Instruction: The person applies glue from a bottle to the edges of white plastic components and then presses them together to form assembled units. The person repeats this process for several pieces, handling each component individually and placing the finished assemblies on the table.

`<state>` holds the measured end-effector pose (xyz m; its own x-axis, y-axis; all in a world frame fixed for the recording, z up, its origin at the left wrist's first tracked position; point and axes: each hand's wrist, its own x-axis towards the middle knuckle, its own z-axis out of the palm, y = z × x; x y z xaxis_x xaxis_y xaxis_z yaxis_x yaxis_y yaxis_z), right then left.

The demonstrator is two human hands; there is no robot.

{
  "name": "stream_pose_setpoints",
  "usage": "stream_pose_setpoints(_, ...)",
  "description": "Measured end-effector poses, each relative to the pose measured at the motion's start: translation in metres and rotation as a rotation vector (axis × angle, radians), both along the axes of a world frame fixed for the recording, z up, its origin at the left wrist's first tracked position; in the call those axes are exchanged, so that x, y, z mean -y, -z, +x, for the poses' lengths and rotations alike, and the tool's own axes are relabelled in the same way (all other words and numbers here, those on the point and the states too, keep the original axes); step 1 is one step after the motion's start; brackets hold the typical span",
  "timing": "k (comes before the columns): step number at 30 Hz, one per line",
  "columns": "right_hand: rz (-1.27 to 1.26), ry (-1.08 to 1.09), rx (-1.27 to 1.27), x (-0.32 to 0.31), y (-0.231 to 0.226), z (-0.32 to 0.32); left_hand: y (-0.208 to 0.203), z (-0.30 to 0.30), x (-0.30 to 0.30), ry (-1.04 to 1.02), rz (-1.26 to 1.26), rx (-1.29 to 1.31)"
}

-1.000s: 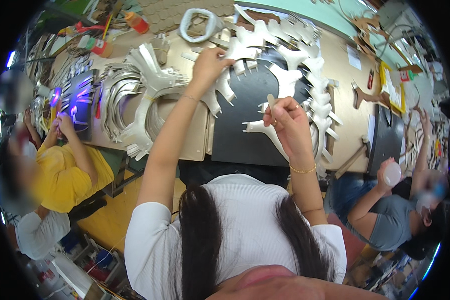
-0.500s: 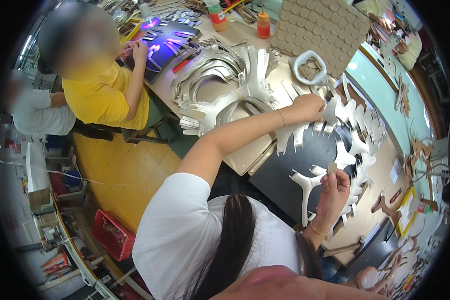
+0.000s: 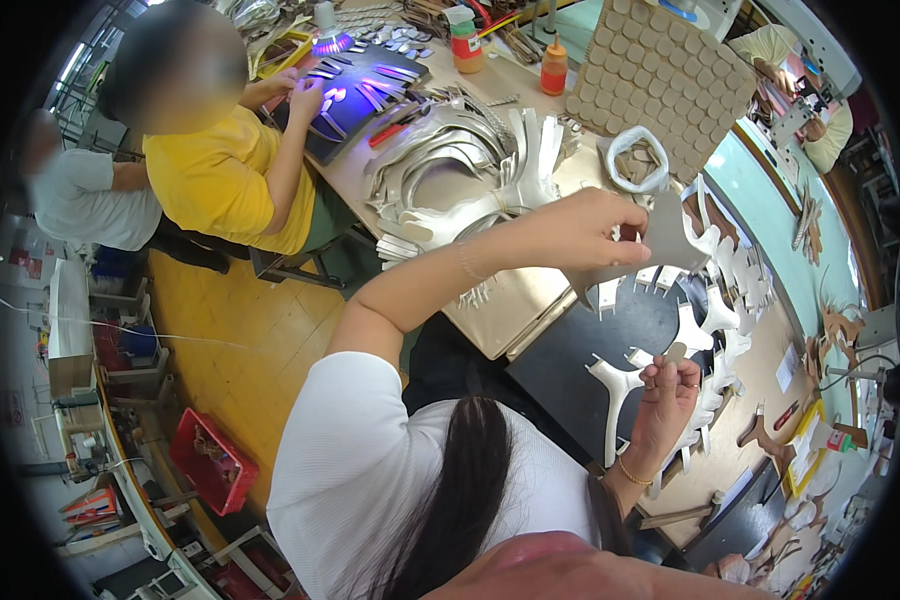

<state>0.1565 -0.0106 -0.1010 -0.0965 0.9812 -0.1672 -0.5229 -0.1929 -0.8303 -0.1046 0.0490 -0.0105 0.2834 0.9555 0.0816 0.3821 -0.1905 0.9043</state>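
Observation:
My left hand (image 3: pixel 595 232) reaches across at upper middle, fingers closed on the edge of a Y-shaped pale piece (image 3: pixel 678 240) whose greyish face shows. The piece is raised over a black board (image 3: pixel 560 350). My right hand (image 3: pixel 667 400), lower and to the right, pinches a small oval tan patch (image 3: pixel 676 352) between thumb and fingertips. Just left of it, a white Y-shaped piece (image 3: pixel 615 385) with slotted ends lies on the board. Several more white Y-shaped pieces (image 3: pixel 715 310) overlap in a row along the board's right side.
Stacked pale strap pieces (image 3: pixel 425 165) lie beyond my left forearm. A white-rimmed bag (image 3: pixel 638 160) of scraps, a sheet of oval patches (image 3: pixel 660 85) and an orange bottle (image 3: pixel 553 68) stand at the back. A person in yellow (image 3: pixel 215 180) works under a purple lamp (image 3: pixel 330 40).
My left hand has drawn back toward me and lifted the Y-shaped piece, turning its greyish face into view. The right hand, with the oval patch, has dropped slightly. The whole view has shifted a little.

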Motion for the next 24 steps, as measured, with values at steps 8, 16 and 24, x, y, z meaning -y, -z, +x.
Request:
stream_pose_setpoints(8, 0.023, -0.023, -0.01, 0.006, -0.001, -0.001, -0.051, -0.013, 0.054, -0.275, -0.058, 0.384)
stream_pose_setpoints(16, 0.104, 0.043, 0.014, 0.006, -0.015, 0.005, -0.023, 0.01, 0.047, -0.195, 0.028, 0.326)
stream_pose_setpoints(24, 0.173, 0.054, 0.016, -0.003, -0.036, -0.002, -0.012, 0.024, 0.049, -0.091, -0.363, 0.58)
